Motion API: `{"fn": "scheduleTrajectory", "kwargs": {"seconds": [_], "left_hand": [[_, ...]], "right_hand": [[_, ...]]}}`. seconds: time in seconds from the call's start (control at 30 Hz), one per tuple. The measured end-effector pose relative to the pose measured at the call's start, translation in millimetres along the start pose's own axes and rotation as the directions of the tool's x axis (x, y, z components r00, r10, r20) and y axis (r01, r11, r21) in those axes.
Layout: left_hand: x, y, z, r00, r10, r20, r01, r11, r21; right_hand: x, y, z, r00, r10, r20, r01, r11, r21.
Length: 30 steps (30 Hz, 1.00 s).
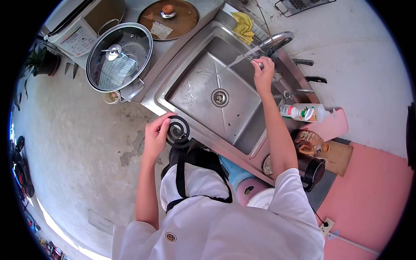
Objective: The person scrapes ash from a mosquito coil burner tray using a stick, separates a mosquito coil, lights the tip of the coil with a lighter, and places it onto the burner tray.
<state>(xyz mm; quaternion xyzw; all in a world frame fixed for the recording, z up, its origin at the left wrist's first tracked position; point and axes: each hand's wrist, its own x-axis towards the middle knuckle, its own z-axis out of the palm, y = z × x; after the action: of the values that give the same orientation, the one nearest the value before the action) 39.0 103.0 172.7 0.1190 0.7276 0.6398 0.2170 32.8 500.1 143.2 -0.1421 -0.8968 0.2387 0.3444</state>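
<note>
My left hand (157, 133) grips a flat black ring-shaped piece (178, 131) with a spiral-like pattern by its edge, just outside the sink's near left rim. Up at the far side of the steel sink (182, 76), my right hand (264, 71) has its fingers closed at the handle of the faucet (277, 41); the handle is mostly hidden by them. A pale stream of water runs from the spout down into the basin. Wet streaks show on the basin floor, with a drain (219, 98) in the middle and a few dark bits near it.
A large glass-lidded pot (120, 57) and a brown glass lid (169, 19) sit on the counter at left. A yellow cloth (243, 27) hangs by the faucet. Right of the sink are a spray bottle (303, 112), a pink board (333, 123) and a dark kettle (310, 171).
</note>
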Motion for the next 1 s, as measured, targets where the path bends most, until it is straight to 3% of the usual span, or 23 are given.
{"fn": "scheduleTrajectory", "kwargs": {"seconds": [0.13, 0.47, 0.53, 0.57, 0.63, 0.67, 0.73, 0.77, 0.83, 0.93, 1.0], "left_hand": [[-1.7, -2.2, -0.3, 1.000, 0.006, -0.017, -0.006, 1.000, -0.002], [-0.4, -8.3, -1.6, 0.999, 0.016, -0.042, -0.017, 1.000, -0.024], [-0.7, -7.6, -2.5, 0.999, 0.008, -0.039, -0.009, 0.999, -0.032], [-0.7, -7.0, -3.2, 0.999, 0.001, -0.034, -0.003, 0.999, -0.038], [-1.2, -6.2, -3.9, 0.999, 0.000, -0.033, -0.001, 0.999, -0.036], [-1.7, -5.8, -4.2, 1.000, 0.000, -0.030, -0.001, 0.999, -0.035], [-2.6, -4.1, -4.8, 0.999, -0.007, -0.035, 0.005, 1.000, -0.030], [-2.6, -3.7, -5.0, 0.999, -0.010, -0.038, 0.009, 1.000, -0.026], [-3.0, -5.9, -6.2, 0.999, -0.014, -0.040, 0.013, 1.000, -0.027], [-3.2, -6.5, -8.3, 0.999, -0.015, -0.045, 0.014, 1.000, -0.027], [-4.0, -7.0, -10.0, 0.999, -0.015, -0.048, 0.014, 1.000, -0.025]], "right_hand": [[2.3, -3.0, -3.6, 0.996, 0.084, -0.025, -0.082, 0.995, 0.058], [0.4, 1.6, -6.1, 0.996, 0.093, 0.005, -0.093, 0.989, 0.112], [-0.2, -4.8, -5.6, 0.965, 0.249, 0.079, -0.257, 0.958, 0.125], [0.0, -2.1, -3.4, 0.965, 0.249, 0.081, -0.258, 0.958, 0.125], [1.7, 4.3, 2.3, 0.796, 0.527, 0.297, -0.603, 0.728, 0.325], [3.8, 1.2, 2.8, 0.796, 0.527, 0.299, -0.604, 0.728, 0.325], [9.2, -4.3, 3.1, 0.623, 0.660, 0.421, -0.763, 0.394, 0.512], [12.6, -9.5, 2.2, 0.622, 0.659, 0.422, -0.764, 0.394, 0.511], [17.5, -20.3, -0.3, 0.559, 0.613, 0.558, -0.811, 0.266, 0.521], [23.4, -19.0, 3.4, 0.574, 0.579, 0.579, -0.789, 0.199, 0.582], [25.9, -16.6, 5.3, 0.587, 0.582, 0.562, -0.782, 0.229, 0.580]]}}
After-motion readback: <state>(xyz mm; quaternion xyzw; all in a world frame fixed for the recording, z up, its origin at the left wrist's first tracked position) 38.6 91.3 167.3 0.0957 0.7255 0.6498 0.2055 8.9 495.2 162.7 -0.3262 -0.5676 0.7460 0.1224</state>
